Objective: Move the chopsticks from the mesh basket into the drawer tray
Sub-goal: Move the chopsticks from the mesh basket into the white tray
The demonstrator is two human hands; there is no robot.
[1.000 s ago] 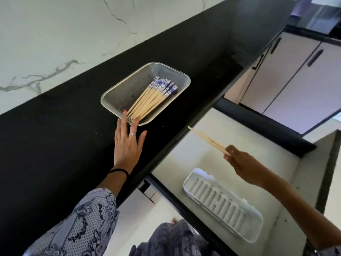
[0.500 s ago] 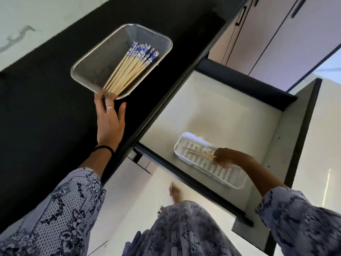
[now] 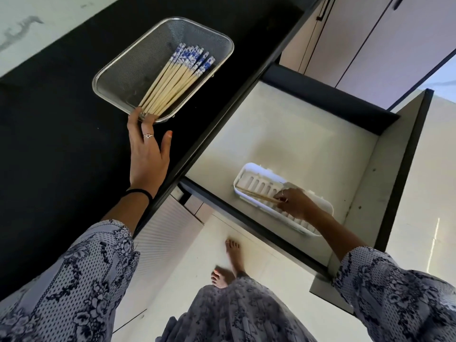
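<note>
Resting on the near rim of the silver rectangular mesh basket (image 3: 108, 77), the left hand (image 3: 148, 154) has its fingers (image 3: 135, 117) spread loosely, touching the plain tips of the blue-patterned bamboo chopsticks bundle (image 3: 176, 79), nothing clamped. Bundle's long axis runs diagonally, blue ends pointing away toward the far right corner, on the black tabletop (image 3: 61, 149). Right hand (image 3: 296, 202) pinches one chopstick pair (image 3: 256, 195) lying lengthwise in the white slotted drawer tray (image 3: 254, 170); left is nearer the remainder.
</note>
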